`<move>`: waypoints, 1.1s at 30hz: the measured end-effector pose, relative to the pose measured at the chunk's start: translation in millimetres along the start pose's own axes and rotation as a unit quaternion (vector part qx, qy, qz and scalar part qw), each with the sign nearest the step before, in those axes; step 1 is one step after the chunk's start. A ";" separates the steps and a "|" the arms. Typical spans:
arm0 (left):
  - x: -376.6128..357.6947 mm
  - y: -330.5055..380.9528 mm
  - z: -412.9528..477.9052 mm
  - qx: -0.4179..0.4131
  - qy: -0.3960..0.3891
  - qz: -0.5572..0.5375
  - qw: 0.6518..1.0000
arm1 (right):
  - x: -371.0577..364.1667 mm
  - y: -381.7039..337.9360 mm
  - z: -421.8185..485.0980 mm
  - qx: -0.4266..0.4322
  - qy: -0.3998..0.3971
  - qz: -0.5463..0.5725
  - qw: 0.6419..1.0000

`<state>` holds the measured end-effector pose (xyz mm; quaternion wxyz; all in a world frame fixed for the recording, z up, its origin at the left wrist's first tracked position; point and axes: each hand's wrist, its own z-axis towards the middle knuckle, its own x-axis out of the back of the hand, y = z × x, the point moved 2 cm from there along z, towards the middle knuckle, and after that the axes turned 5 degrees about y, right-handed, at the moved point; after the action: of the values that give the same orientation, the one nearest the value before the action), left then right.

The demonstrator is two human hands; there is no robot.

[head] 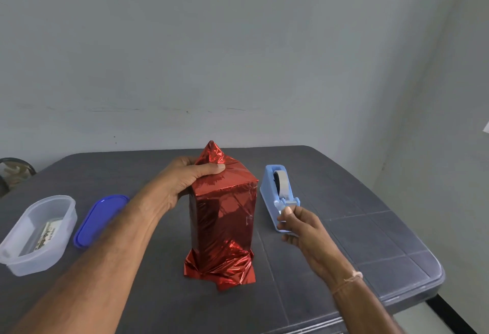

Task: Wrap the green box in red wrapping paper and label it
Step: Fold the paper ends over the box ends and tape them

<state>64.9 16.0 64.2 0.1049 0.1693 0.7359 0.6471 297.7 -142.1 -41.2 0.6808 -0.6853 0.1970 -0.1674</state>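
Observation:
A tall box stands upright mid-table, fully covered in shiny red wrapping paper; no green shows. Loose paper sticks up in a peak at its top and crumples around its base. My left hand grips the top left of the box, thumb pressing the folded paper down on the top face. My right hand is at the front end of a light blue tape dispenser just right of the box, thumb and forefinger pinching the tape end at the cutter.
A clear plastic container holding printed slips sits at the table's left, its blue lid lying beside it. The dark grey table ends close on the right and front. A chair back shows at far left.

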 end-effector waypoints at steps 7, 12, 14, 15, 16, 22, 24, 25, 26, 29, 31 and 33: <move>1.2 -3.4 1.1 -0.003 0.008 -0.016 1.000 | -29.8 -109.0 10.3 0.141 -0.165 -0.134 0.967; 2.0 -5.0 2.7 -0.004 -0.013 -0.021 1.000 | -59.4 -158.0 24.0 0.195 -0.269 -0.309 0.891; 1.4 -4.9 3.0 -0.010 -0.018 -0.022 1.000 | -72.1 -166.8 32.6 0.188 -0.301 -0.376 0.856; 1.5 -5.4 3.5 -0.012 -0.020 -0.023 0.999 | -78.1 -169.9 36.6 0.183 -0.311 -0.407 0.839; 2.0 -5.5 4.2 -0.014 -0.020 -0.026 0.999 | -83.7 -172.6 40.8 0.182 -0.318 -0.434 0.823; 1.5 -5.7 4.5 -0.011 -0.019 -0.032 0.999 | -101.6 -183.7 56.0 0.174 -0.342 -0.524 0.760; 1.9 -6.7 5.9 -0.012 -0.022 -0.031 0.999 | -104.9 -185.1 56.9 0.168 -0.347 -0.536 0.751; 1.7 -7.2 6.6 -0.011 -0.024 -0.031 0.999 | -105.6 -185.5 56.7 0.166 -0.348 -0.540 0.748; 1.8 -7.5 7.1 -0.010 -0.024 -0.032 0.999 | -106.1 -185.7 56.9 0.166 -0.348 -0.542 0.747; 2.4 -8.5 8.9 -0.010 -0.021 -0.027 0.999 | -107.9 -186.4 56.6 0.164 -0.352 -0.550 0.739; 2.7 -9.1 9.9 -0.008 -0.021 -0.024 0.999 | -109.0 -186.1 57.3 0.170 -0.348 -0.563 0.729; 2.7 -8.9 10.0 -0.006 -0.021 -0.025 0.999 | -110.3 -185.2 58.5 0.178 -0.340 -0.580 0.719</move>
<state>65.2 25.2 54.2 0.1375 0.1633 0.7337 0.6451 239.1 -37.4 147.2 0.5815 -0.5422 -0.5173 -0.3168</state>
